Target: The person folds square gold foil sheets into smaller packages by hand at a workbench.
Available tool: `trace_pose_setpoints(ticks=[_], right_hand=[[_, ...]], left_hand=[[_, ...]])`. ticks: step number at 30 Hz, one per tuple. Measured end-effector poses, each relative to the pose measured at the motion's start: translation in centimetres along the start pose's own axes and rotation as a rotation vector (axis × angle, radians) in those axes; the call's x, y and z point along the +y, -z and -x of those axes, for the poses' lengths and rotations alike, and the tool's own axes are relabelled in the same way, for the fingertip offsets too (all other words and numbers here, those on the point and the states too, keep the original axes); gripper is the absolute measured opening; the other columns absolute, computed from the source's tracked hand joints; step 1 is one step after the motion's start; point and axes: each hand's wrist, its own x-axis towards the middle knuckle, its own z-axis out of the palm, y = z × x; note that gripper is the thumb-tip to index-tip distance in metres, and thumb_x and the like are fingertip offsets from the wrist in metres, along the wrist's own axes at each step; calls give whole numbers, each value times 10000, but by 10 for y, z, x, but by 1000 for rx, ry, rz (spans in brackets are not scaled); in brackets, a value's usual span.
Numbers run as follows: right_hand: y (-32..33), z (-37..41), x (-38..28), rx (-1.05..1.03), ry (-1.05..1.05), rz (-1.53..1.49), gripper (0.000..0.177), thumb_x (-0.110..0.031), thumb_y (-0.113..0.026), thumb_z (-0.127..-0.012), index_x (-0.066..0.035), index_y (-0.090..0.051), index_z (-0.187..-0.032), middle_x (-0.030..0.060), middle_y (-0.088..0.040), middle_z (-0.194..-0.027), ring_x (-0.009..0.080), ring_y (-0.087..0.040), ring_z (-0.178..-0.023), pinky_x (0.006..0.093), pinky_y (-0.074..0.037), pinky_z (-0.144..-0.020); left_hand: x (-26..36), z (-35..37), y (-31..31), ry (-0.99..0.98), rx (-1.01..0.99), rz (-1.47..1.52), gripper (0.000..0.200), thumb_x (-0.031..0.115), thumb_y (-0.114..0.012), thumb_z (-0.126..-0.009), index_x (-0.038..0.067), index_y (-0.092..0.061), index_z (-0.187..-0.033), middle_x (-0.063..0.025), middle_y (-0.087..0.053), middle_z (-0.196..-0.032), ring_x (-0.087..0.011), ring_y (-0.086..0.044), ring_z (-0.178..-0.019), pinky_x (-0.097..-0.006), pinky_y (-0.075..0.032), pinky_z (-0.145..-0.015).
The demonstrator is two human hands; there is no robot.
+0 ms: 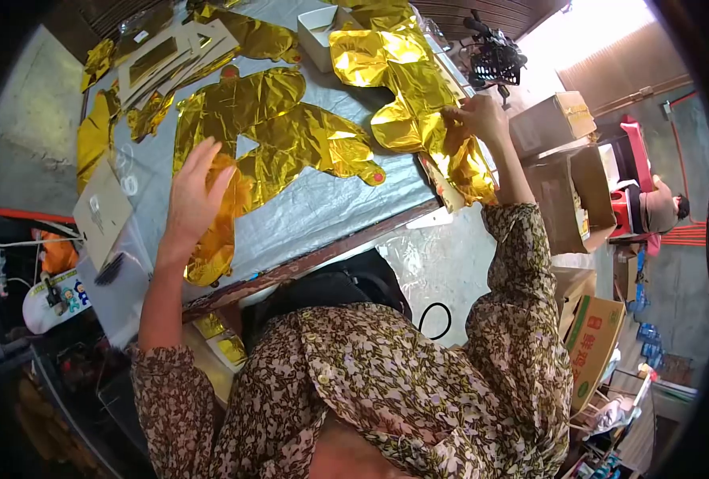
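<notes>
A flat gold foil balloon (pixel 279 108) with a small triangular hole lies on the covered table; red round marks show at its ends. My left hand (pixel 191 195) is over its left edge, fingers stretched out and thumb apart, holding nothing. Another gold foil balloon (pixel 418 88), creased and uninflated, lies along the table's right side. My right hand (pixel 482 121) is at this balloon's near part, its fingers curled on the foil, which bunches and hangs towards the table edge. The fingertips are partly hidden against the foil.
A stack of cards (pixel 175 60) and a white open box (pixel 320 36) are at the far side of the table (pixel 322 211). Cardboard boxes (pixel 566 195) stand to the right, with a bicycle basket (pixel 498 64) beyond the table. Another person (pixel 650 203) is at the far right.
</notes>
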Motion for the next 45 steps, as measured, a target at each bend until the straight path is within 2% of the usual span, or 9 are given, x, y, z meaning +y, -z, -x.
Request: trace_pose_setpoints(ticks=[5,11,16,22,28,32,39,41,45], right_hand=[[-5,-3,1,-135,-27,-140,437,-494,-776,-867,-58,-796,-845,72,-726,-688,140,-685,-619,336,-503,-585],[-11,-8,11,-94,-53,-216,419,-466,-841,-786,-52,-784,-779,89,-738,-693,176,-687,-591,340,-512,-591],[16,13,-12,-7,35,-445,297,-250,-829,-845,31,-735,-842,60,-672,-670,111,-559,-548,299,-426,-495],[72,49,-54,-122,186,-865,118,-152,-755,-929,-42,-718,-908,-6,-654,-740,62,-553,-672,235,-406,-618],[72,74,-138,-483,203,-1119,98,-105,-686,-956,-35,-685,-1024,0,-659,-779,41,-535,-622,200,-360,-538],[15,68,-174,-652,132,-1254,129,-131,-682,-991,-43,-643,-904,5,-628,-737,50,-517,-586,197,-368,-529],[-52,86,-193,-591,111,-892,205,-162,-720,-978,32,-665,-936,20,-655,-664,55,-552,-561,248,-389,-479],[-69,85,-186,-484,174,-860,222,-175,-744,-953,27,-659,-917,64,-654,-639,114,-574,-531,304,-419,-474],[-50,87,-202,-243,498,-99,320,-296,-752,-919,-3,-637,-978,161,-678,-731,360,-640,-608,465,-509,-591]], left_hand=[[37,-93,-37,229,-88,466,391,279,-733,-933,11,-693,-1216,-173,-746,-1122,-285,-746,-993,-373,-592,-867],[85,-190,-100,347,-88,333,562,561,-792,-807,64,-757,-1066,-110,-785,-984,-223,-757,-876,-355,-586,-795],[76,-204,-145,275,200,388,354,381,-774,-889,34,-742,-949,-63,-772,-848,-194,-741,-755,-331,-566,-677],[50,-171,-29,363,-36,936,293,277,-719,-970,13,-710,-1098,-48,-739,-923,-127,-708,-819,-241,-543,-709],[-10,-139,70,532,-21,859,294,306,-718,-976,78,-716,-1162,35,-715,-862,-5,-656,-760,-125,-482,-646],[-66,-116,56,623,-52,726,227,292,-719,-972,90,-721,-1075,40,-701,-837,7,-570,-656,-130,-424,-564],[-132,-83,-19,569,52,437,276,278,-787,-907,9,-759,-963,4,-723,-817,-64,-607,-697,-234,-461,-614],[-132,-83,-20,561,43,351,279,278,-798,-893,6,-762,-946,-5,-728,-803,-72,-621,-708,-245,-474,-629],[-116,-84,-16,578,26,205,275,292,-824,-855,30,-779,-923,-28,-738,-772,-85,-643,-694,-273,-500,-647]])
